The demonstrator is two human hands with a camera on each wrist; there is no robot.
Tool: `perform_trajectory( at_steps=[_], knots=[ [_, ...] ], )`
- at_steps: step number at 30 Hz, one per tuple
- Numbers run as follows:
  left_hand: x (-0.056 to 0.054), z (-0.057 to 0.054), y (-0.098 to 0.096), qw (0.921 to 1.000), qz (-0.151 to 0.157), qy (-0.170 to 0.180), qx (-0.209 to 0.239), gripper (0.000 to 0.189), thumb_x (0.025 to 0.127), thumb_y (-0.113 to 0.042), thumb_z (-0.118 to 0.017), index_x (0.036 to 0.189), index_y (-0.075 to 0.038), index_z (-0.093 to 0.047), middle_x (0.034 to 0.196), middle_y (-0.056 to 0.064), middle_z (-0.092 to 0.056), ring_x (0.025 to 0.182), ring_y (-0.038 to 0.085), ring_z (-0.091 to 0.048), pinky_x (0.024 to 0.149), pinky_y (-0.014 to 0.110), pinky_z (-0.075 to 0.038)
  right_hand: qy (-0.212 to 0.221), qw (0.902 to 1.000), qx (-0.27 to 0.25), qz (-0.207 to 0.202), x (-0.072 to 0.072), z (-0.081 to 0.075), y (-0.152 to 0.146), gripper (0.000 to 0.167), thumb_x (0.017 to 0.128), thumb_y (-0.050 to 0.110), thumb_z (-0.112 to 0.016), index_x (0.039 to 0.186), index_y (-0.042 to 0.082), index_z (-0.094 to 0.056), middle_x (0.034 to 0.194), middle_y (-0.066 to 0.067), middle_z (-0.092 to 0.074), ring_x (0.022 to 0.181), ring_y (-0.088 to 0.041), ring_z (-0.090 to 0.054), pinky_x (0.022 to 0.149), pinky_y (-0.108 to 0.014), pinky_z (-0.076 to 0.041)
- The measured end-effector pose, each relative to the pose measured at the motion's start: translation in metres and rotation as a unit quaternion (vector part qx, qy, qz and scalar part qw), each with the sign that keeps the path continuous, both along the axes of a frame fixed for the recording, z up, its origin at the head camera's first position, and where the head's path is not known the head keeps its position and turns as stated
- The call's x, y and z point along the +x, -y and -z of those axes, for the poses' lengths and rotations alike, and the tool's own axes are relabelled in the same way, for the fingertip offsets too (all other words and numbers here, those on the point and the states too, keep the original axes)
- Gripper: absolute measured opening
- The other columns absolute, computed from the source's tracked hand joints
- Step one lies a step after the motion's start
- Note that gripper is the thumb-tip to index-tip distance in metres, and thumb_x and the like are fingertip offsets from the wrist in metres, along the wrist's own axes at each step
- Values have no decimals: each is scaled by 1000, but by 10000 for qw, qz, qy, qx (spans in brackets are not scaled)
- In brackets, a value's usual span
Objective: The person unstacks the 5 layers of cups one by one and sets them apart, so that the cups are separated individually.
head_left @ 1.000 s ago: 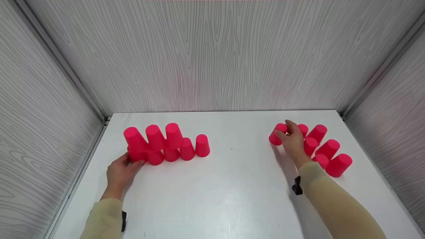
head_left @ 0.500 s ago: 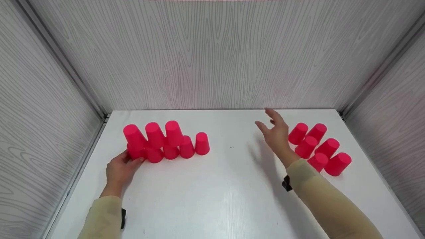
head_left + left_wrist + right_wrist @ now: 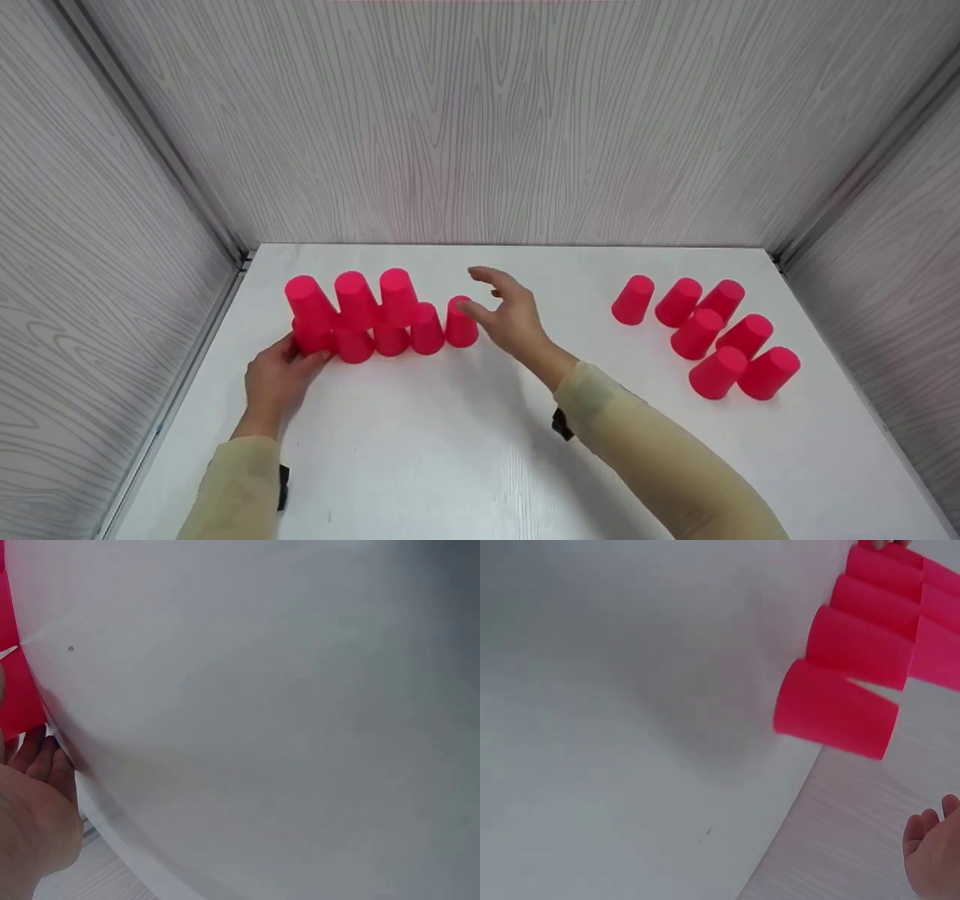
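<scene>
On the left of the white table stands a row of upside-down red cups, with three more red cups [image 3: 397,298] stacked over the gaps. My left hand [image 3: 277,375] holds the leftmost bottom cup [image 3: 309,339] between thumb and fingers. In the left wrist view, that cup [image 3: 21,701] shows only in part at the edge. My right hand [image 3: 514,315] holds nothing, its thumb and fingers spread apart. It is nearest the cup at the row's right end [image 3: 461,324], and its thumb overlaps that cup in the head view. The right wrist view shows the hand [image 3: 934,851] apart from this end cup [image 3: 836,709].
Several more upside-down red cups stand in a loose cluster on the right of the table [image 3: 420,450], among them one at its left end [image 3: 633,300] and one at the front [image 3: 718,373]. Wood-grain panels [image 3: 510,127] enclose the back and sides.
My right hand has let go of a cup at the left end of the right cluster and moved left to the row. The left hand stays on its cup.
</scene>
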State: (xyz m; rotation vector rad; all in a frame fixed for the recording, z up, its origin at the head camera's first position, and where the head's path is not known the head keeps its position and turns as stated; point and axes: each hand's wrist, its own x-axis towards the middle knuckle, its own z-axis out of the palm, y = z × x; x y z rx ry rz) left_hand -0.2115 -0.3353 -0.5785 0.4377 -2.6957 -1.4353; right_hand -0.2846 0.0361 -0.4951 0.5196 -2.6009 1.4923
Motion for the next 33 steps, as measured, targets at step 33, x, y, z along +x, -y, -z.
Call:
perform_trajectory(
  at_steps=[33],
  knots=[
    [0, 1, 2, 10000, -1, 9, 92, 75, 99, -41, -76, 162, -13, -45, 152, 15, -58, 137, 38, -55, 106, 50, -55, 410, 9984, -292, -240, -3, -19, 93, 58, 96, 27, -82, 149, 19, -59, 138, 5, -64, 124, -11, -59, 97, -22, -54]
  ],
)
